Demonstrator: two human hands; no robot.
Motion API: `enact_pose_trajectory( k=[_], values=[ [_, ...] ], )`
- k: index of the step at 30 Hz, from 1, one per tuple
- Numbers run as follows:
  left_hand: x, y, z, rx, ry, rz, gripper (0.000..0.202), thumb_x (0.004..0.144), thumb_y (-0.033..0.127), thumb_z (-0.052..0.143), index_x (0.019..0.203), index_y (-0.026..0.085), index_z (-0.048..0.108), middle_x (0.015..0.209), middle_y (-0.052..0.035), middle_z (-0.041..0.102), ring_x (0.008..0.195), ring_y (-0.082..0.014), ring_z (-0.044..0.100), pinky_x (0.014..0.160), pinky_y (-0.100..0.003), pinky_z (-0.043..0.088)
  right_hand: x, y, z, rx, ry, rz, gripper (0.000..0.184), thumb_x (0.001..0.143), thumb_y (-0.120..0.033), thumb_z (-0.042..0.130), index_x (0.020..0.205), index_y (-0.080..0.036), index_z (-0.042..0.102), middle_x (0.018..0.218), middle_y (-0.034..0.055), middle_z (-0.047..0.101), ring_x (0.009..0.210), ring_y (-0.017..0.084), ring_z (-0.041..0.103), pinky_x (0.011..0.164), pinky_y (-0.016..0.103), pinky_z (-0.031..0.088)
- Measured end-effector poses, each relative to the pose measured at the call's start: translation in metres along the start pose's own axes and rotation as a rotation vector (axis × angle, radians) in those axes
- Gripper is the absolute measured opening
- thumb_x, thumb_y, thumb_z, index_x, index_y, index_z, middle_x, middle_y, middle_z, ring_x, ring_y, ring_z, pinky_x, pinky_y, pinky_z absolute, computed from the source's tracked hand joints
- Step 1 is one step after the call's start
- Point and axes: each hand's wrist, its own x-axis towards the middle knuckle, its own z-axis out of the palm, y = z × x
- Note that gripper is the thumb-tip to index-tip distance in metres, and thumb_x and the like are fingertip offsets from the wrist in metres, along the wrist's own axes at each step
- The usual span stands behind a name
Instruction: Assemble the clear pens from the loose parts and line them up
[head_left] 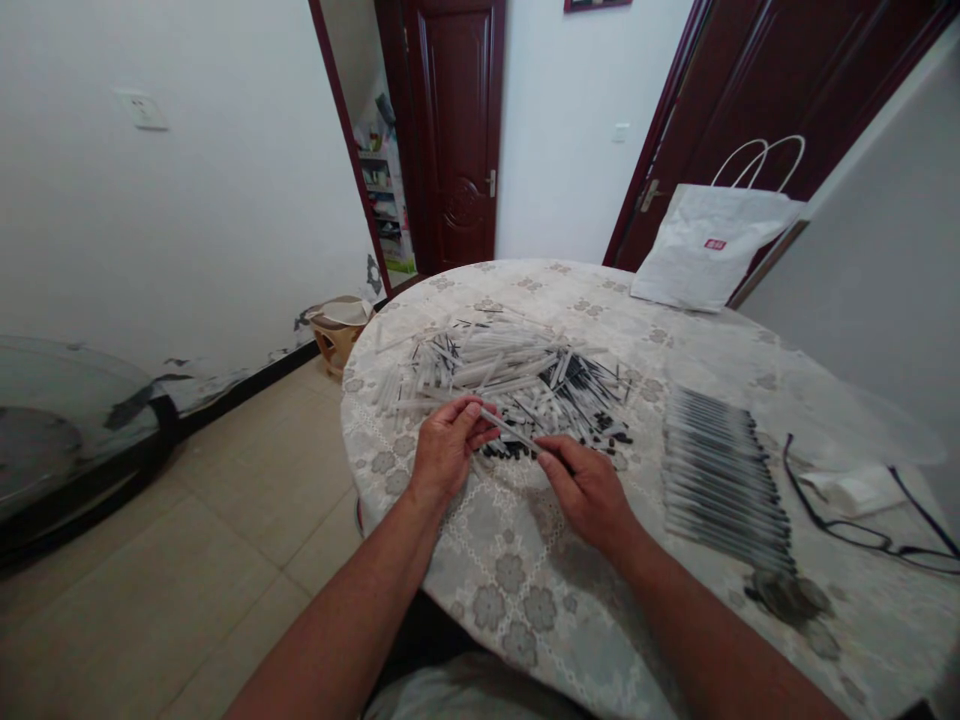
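Between my two hands is a thin, whitish translucent pen barrel, slanting down to the right. My left hand pinches its upper left end, while my right hand grips the lower right end between thumb and fingers. Just beyond them spreads a pile of loose white pen barrels. Dark, thin refills lie in the pile's right part, with small black caps scattered along its near edge. A row of pens with dark ends lies side by side to the right of my right hand.
A patterned cloth covers the round table. Eyeglasses and a crumpled white tissue lie at the right, near a small dark round object. A white paper bag stands at the back right. A fan is at the left.
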Motion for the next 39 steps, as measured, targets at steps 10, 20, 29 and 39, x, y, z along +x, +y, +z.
enact_pose_trajectory(
  k=[10,20,29,39],
  values=[
    [-0.005,0.006,0.006,0.213,0.006,0.078,0.031,0.081,0.039,0.079,0.1,0.017,0.069,0.094,-0.0079,0.078,0.082,-0.022,0.077,0.074,-0.035,0.065,0.01,-0.005,-0.001,0.234,-0.177,0.235,0.019,0.098,-0.032,0.053,0.103,-0.02,0.067,0.073,-0.0028,0.063,0.066,0.012,0.058,0.064,0.024,0.043],
    [-0.019,0.014,0.007,0.622,-0.106,0.166,0.027,0.085,0.044,0.073,0.092,0.018,0.075,0.084,-0.0053,0.077,0.071,-0.0221,0.075,0.071,-0.034,0.063,0.01,-0.032,-0.062,-0.568,-0.342,-0.055,0.012,0.098,-0.023,0.06,0.098,-0.018,0.07,0.096,0.0075,0.067,0.093,0.02,0.059,0.084,0.031,0.043],
    [-0.013,0.012,0.006,0.738,-0.047,0.214,0.023,0.087,0.041,0.069,0.087,0.019,0.074,0.077,-0.0033,0.076,0.063,-0.0187,0.072,0.063,-0.029,0.059,-0.054,0.014,-0.179,-0.797,-0.311,0.243,0.014,0.093,-0.015,0.06,0.097,-0.018,0.074,0.096,0.0075,0.071,0.092,0.021,0.064,0.084,0.03,0.044],
    [-0.01,0.014,0.003,0.753,0.114,0.265,0.026,0.088,0.045,0.067,0.09,0.02,0.073,0.077,-0.0013,0.074,0.062,-0.0168,0.07,0.061,-0.027,0.058,-0.068,0.046,-0.175,-0.955,-0.399,0.453,0.016,0.091,-0.017,0.059,0.097,-0.018,0.074,0.098,0.0094,0.071,0.098,0.021,0.064,0.084,0.028,0.043]
  ],
)
